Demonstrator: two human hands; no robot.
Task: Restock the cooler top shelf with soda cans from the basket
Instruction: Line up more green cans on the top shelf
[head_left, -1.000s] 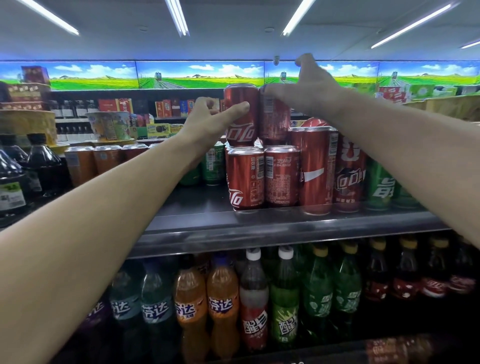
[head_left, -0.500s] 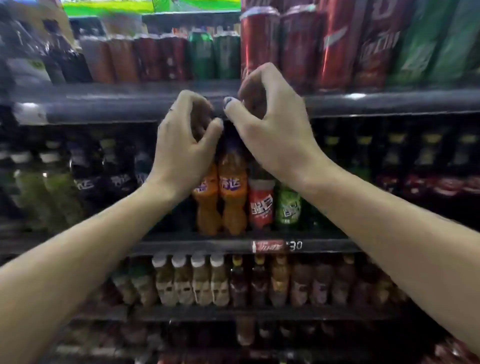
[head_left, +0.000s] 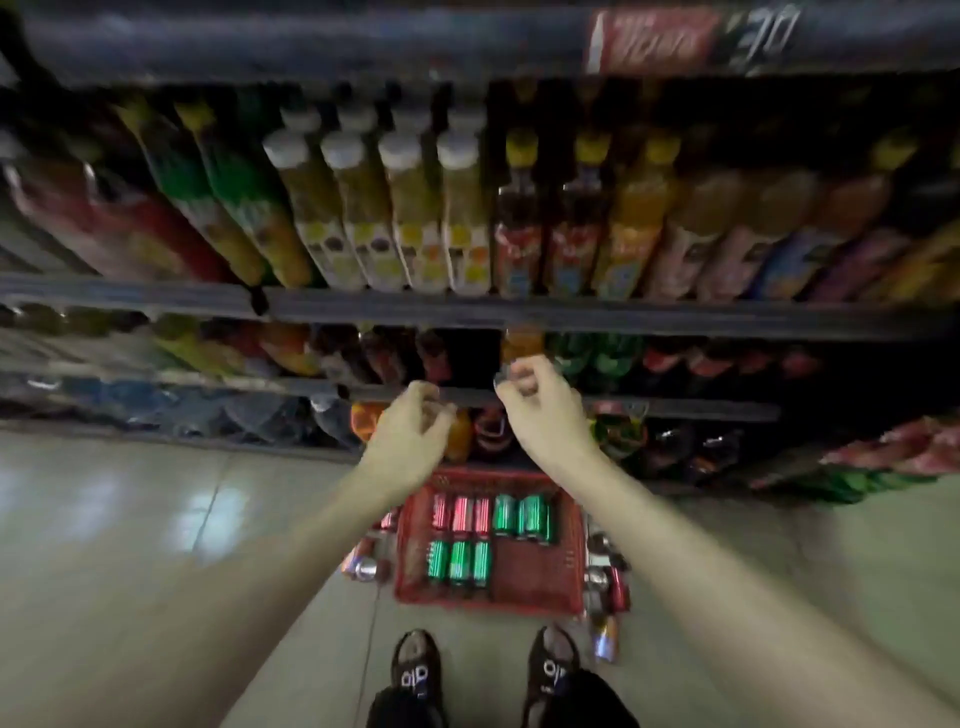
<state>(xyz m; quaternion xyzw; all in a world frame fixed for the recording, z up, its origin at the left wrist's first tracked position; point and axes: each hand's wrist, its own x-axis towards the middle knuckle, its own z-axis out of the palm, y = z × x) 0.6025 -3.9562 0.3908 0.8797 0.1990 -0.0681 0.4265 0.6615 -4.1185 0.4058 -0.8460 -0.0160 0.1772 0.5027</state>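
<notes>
Both hands hang empty over a red basket (head_left: 566, 561) on the tiled floor (head_left: 156, 519). The left hand (head_left: 408, 441) and right hand (head_left: 543, 415) have fingers loosely curled, holding nothing. Inside the basket lie red cans (head_left: 461, 513) at the far left, with green cans (head_left: 524, 514) to their right and more green cans (head_left: 460, 562) nearer. Loose cans (head_left: 363, 564) lie on the floor just left of the basket, others (head_left: 608, 577) just right. Beyond it stand blurred cooler shelves (head_left: 519, 312) of bottles (head_left: 415, 218). Two black shoes (head_left: 415, 670) stand near the basket.
</notes>
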